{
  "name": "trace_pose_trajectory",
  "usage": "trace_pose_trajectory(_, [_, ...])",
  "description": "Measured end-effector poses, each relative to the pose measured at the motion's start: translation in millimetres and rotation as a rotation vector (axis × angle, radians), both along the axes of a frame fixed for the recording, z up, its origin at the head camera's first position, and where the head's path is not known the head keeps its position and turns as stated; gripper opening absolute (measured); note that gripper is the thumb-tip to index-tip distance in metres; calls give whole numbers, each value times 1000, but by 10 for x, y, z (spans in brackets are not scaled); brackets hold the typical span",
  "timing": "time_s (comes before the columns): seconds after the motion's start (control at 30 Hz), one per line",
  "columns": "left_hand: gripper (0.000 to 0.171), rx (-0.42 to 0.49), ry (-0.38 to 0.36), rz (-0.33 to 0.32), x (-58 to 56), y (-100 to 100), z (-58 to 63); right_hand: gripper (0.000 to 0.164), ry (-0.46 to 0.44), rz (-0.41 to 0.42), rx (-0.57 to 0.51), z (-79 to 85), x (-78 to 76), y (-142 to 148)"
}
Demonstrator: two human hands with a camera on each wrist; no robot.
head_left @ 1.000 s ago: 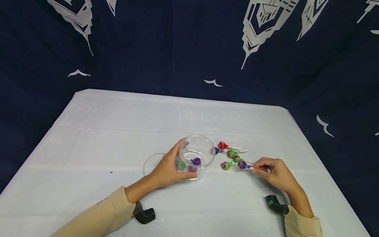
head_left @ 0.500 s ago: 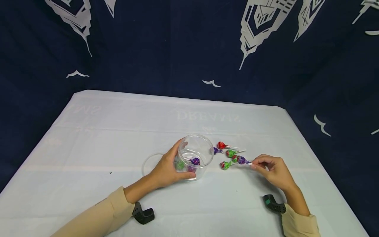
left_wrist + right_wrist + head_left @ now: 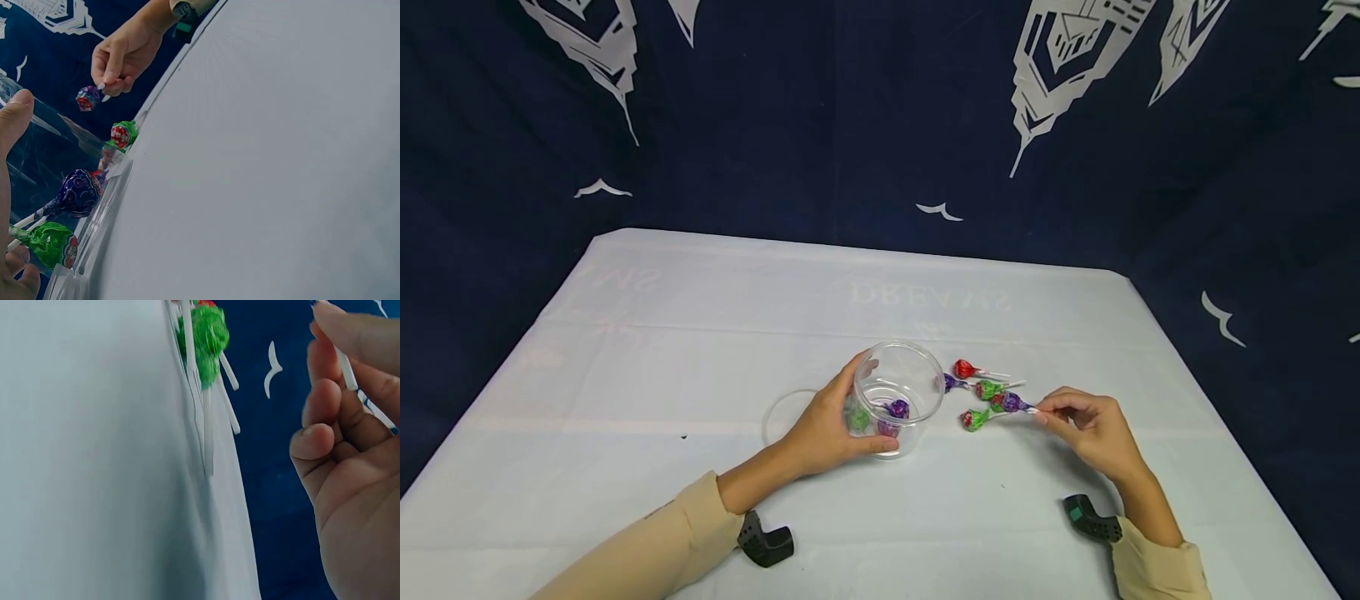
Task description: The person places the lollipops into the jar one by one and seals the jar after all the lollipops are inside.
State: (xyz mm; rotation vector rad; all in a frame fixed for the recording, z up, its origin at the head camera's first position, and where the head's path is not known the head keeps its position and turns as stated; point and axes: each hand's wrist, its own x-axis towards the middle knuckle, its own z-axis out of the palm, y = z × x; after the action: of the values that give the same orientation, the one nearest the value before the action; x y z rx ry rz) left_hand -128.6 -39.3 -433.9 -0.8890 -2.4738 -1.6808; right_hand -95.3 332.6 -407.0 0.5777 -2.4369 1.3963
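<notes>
Right of centre, we find the right hand (image 3: 1093, 429) pinching a round purple-wrapped lollipop (image 3: 1012, 402) by its white stick (image 3: 345, 367), long axis crosswise, head leftward toward the clear plastic cup (image 3: 913, 435) the left hand (image 3: 827, 425) grips mid-frame; the lollipop's height we cannot judge.

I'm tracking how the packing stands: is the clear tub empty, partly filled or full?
Partly filled. Purple lollipops and a green lollipop show low inside the clear tub, with unfilled space above.
</notes>
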Motion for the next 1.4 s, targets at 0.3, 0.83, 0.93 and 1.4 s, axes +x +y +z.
trace_pose_trajectory(0.3, [113,-1,3,-7,-12,16,4,16,12,33,-68,79,-27,-124])
trace_pose_trajectory(0.83, [113,-6,-10,3,-16,7,-10,14,7,108,-109,244,-128,-184])
trace_pose_trajectory(0.93, [113,-3,-15,2,-15,6,-9,14,10,120,-121,276,-161,-204])
trace_pose_trajectory(1.4, [113,-5,3,3,-7,0,9,13,7,201,-166,393,-301,-393])
